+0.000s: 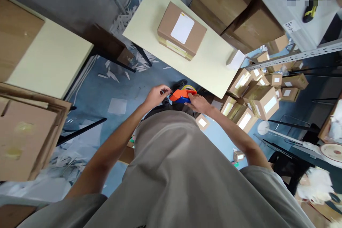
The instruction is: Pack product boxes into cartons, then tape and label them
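Observation:
In front of my waist, my right hand (199, 102) is wrapped round an orange and blue tape dispenser (179, 95). A roll with a yellow rim (190, 87) shows at its far side. My left hand (157, 95) is closed in a pinch beside the dispenser's left end; what lies between its fingertips is too small to make out. Beyond my hands, a taped cardboard box (171, 21) with a white label (182, 27) rests on a pale table (145, 10). Neither hand touches the box.
A small white box (235, 60) stands at the table's right end. Several labelled cartons (263, 98) are piled on the floor to the right. At left are another pale table (53, 50) and flattened cardboard (29, 139). Paper scraps (112, 71) litter the floor. A utility knife (310, 10) lies on a shelf.

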Available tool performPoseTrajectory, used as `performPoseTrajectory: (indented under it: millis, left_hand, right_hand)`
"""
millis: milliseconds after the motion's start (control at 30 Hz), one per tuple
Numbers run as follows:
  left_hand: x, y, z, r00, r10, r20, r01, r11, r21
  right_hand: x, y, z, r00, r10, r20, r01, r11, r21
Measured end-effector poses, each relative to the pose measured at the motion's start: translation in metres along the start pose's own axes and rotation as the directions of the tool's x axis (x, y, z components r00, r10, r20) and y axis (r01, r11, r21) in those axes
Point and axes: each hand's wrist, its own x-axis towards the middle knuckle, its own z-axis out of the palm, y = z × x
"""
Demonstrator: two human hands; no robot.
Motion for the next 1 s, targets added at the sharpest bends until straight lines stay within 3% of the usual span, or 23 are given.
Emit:
performPoseTrajectory:
  millis: [133,267,367,567,700,867,1000]
  left_hand:
    - [0.01,-0.006,0.012,1.0,0.013,-0.009,-0.012,0.999,0.033]
    - [0.025,-0.018,0.002,0.995,-0.011,-0.099,0.016,0.999,0.051]
    - [0.051,-0.021,-0.006,0.98,-0.059,-0.191,0.073,0.995,0.064]
    - [0.135,0.001,0.011,0.954,-0.054,-0.294,0.056,0.998,0.0]
    - [0.188,0.005,0.024,0.924,-0.098,-0.371,0.075,0.994,-0.076]
    - [0.229,-0.01,0.036,0.845,-0.188,-0.5,0.092,0.973,-0.211]
    - [0.25,-0.023,0.049,0.784,-0.303,-0.542,0.081,0.915,-0.395]
  right_hand:
    - [-0.015,0.011,-0.006,0.996,0.075,0.057,-0.075,0.997,-0.011]
    - [-0.037,0.043,-0.011,0.971,0.191,0.14,-0.19,0.982,-0.02]
    - [-0.036,0.072,-0.016,0.942,0.308,0.135,-0.305,0.951,-0.04]
    - [0.005,0.117,-0.034,0.885,0.466,-0.009,-0.466,0.884,-0.045]
    - [0.031,0.139,-0.046,0.858,0.509,-0.07,-0.512,0.858,-0.032]
    - [0.062,0.148,-0.046,0.839,0.53,-0.12,-0.537,0.843,-0.028]
    - [0.086,0.149,-0.036,0.813,0.544,-0.209,-0.552,0.833,0.02]
